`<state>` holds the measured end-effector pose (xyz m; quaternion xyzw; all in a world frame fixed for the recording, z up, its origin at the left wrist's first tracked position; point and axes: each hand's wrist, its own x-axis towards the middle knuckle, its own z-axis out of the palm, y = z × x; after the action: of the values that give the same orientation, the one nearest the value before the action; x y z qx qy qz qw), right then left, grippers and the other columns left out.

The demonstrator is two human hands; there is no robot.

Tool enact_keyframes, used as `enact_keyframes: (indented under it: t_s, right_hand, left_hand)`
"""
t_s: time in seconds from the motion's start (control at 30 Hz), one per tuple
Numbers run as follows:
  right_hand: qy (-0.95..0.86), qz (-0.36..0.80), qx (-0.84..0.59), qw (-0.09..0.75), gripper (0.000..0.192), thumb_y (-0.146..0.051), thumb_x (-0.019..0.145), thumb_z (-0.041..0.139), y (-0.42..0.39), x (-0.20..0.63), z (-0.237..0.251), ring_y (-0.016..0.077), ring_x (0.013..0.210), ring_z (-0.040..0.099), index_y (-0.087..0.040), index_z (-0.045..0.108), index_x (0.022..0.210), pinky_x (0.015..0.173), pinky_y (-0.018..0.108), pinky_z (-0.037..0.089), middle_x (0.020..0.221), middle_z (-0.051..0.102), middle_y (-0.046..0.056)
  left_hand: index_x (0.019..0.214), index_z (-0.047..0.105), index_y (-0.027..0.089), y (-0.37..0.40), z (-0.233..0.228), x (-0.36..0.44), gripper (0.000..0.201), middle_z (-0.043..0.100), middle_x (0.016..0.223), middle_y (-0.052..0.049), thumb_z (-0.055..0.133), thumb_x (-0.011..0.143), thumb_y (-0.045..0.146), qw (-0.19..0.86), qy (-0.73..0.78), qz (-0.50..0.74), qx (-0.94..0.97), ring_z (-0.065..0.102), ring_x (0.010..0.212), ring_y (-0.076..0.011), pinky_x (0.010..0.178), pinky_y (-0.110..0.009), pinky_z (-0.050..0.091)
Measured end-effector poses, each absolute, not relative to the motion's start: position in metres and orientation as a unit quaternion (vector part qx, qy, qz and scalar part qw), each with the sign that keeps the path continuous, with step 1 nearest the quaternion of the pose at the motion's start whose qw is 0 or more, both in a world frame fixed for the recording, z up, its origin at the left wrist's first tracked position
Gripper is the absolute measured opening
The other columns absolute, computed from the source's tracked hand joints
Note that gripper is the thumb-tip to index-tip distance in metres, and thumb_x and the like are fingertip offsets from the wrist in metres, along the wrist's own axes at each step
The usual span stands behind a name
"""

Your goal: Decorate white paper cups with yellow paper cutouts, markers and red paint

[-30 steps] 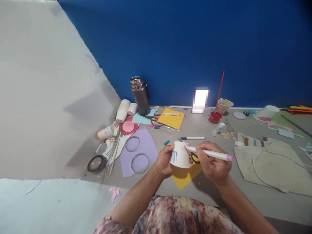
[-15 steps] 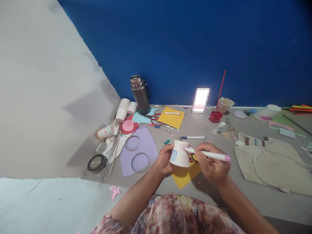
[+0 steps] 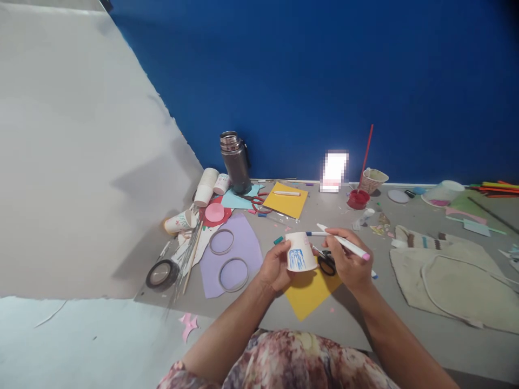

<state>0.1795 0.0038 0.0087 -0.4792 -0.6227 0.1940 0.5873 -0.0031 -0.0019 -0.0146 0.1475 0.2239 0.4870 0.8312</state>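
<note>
My left hand [image 3: 276, 268] holds a white paper cup [image 3: 299, 252] upside down above the grey table; a blue scribble faces me on its side. My right hand [image 3: 349, 262] grips a white marker with a pink end [image 3: 344, 243], its tip lifted just off the cup's upper right. Below the cup lie a yellow paper sheet [image 3: 307, 290] and black-handled scissors [image 3: 326, 262]. A blue-capped marker [image 3: 315, 234] lies just behind the cup.
A steel flask [image 3: 236, 162], paper cups [image 3: 205, 186], red scissors [image 3: 257, 202] and another yellow sheet [image 3: 286, 200] sit at the back. Purple paper with two rings [image 3: 233, 251], a tape roll [image 3: 161, 274], a red paint pot [image 3: 358, 199] and a cloth bag [image 3: 454, 275] surround me.
The cup has been turned so the blue scribble faces me. The marker tip has lifted off the cup and moved up and right. The view has shifted slightly.
</note>
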Motion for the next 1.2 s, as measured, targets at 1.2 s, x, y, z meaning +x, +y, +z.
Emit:
enact_keyframes:
  t_s: [1.2]
  right_hand:
    - [-0.785, 0.395, -0.333, 0.342, 0.011, -0.03, 0.087, 0.073, 0.03, 0.207, 0.109, 0.0158, 0.07, 0.069, -0.02, 0.076, 0.092, 0.06, 0.023, 0.053, 0.083, 0.076, 0.003]
  left_hand:
    - [0.144, 0.058, 0.034, -0.009, 0.017, -0.028, 0.098, 0.064, 0.137, -0.008, 0.101, 0.056, 0.024, 0.756, 0.205, 0.408, 0.469, 0.056, 0.132, -0.0309, 0.106, -0.04, 0.045]
